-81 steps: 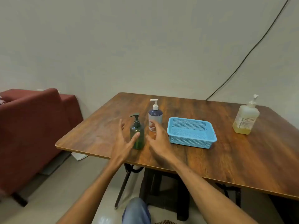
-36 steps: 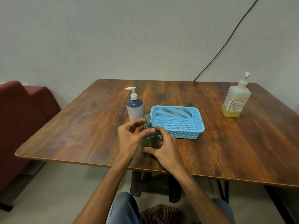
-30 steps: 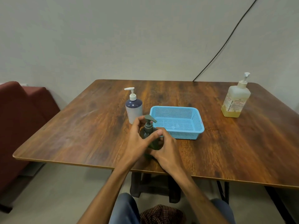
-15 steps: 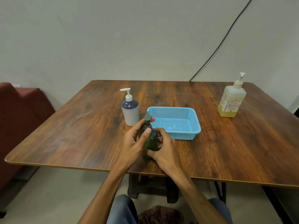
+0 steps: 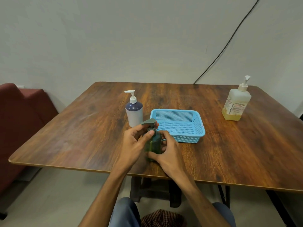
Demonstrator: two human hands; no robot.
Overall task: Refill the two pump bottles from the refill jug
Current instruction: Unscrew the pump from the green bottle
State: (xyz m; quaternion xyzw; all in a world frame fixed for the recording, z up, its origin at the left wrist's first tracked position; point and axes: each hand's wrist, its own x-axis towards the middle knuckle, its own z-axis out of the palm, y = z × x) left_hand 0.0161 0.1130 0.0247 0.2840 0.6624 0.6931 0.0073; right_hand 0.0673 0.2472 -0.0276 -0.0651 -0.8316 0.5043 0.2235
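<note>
A small green pump bottle (image 5: 154,143) stands on the wooden table (image 5: 82,136) near the front edge. My right hand (image 5: 168,149) grips its body from the right. My left hand (image 5: 136,141) pinches its grey-green pump head (image 5: 148,122) between fingers and thumb. Just behind stands a white pump bottle (image 5: 134,110) with a dark blue shoulder and a white pump. The refill jug (image 5: 236,102), translucent with yellowish liquid low inside and a white pump on top, stands at the far right of the table, out of reach of both hands.
A light blue mesh basket (image 5: 196,122) sits right of the two bottles, close behind my right hand. A red sofa (image 5: 21,122) stands left of the table. A black cable (image 5: 229,41) runs up the wall. My knees show under the front edge.
The pump head has turned under my left fingers, its spout now pointing left. My right hand keeps its grip on the green bottle, which stays in place.
</note>
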